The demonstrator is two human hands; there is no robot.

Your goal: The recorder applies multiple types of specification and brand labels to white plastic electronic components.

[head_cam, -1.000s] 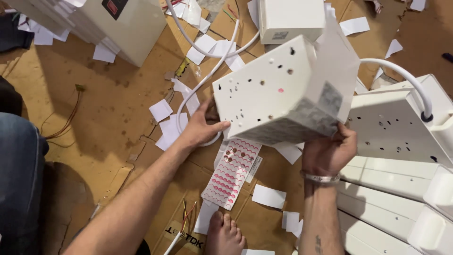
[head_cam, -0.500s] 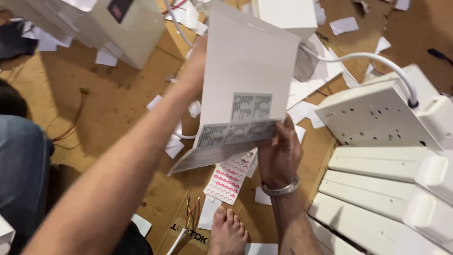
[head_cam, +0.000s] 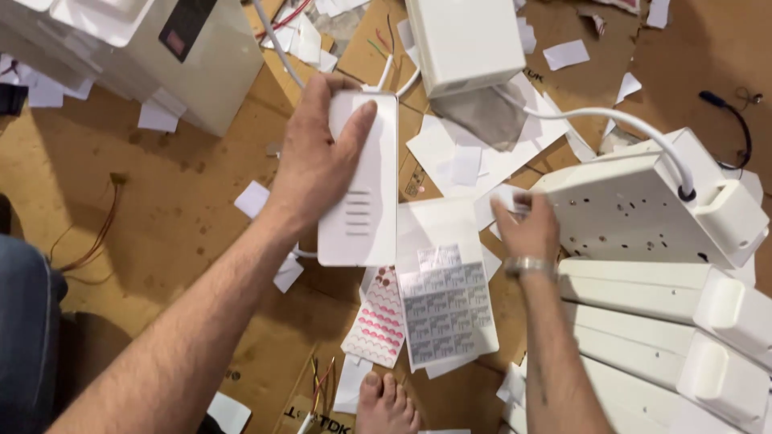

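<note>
Cardboard floor (head_cam: 161, 209), flattened boxes laid out as a work surface, littered with white paper scraps and loose wires. Bare foot (head_cam: 386, 406) showing at the bottom edge.

Left hand (head_cam: 318, 157) is gripping a white power strip unit (head_cam: 362, 181) from its left side, palm over the casing, fingers wrapped across the top face, thumb side hidden. The unit's long axis is running away from the person, slotted vents toward the near end, white cord leaving at the far end. It is being held above the floor, directly ahead of the left forearm.

Right hand (head_cam: 527, 229) is lying to the right of the unit, fingers curled and pinching a small white piece, likely a label; blurred, so I cannot tell exactly. The left hand is the nearer one to the unit.

Between the two hands, just below the unit, a grey sticker sheet (head_cam: 446, 305) is lying flat, with a pink-dotted sheet (head_cam: 378, 321) beside it. Beyond the right hand, stacked white power strips (head_cam: 643, 209) are resting.
</note>
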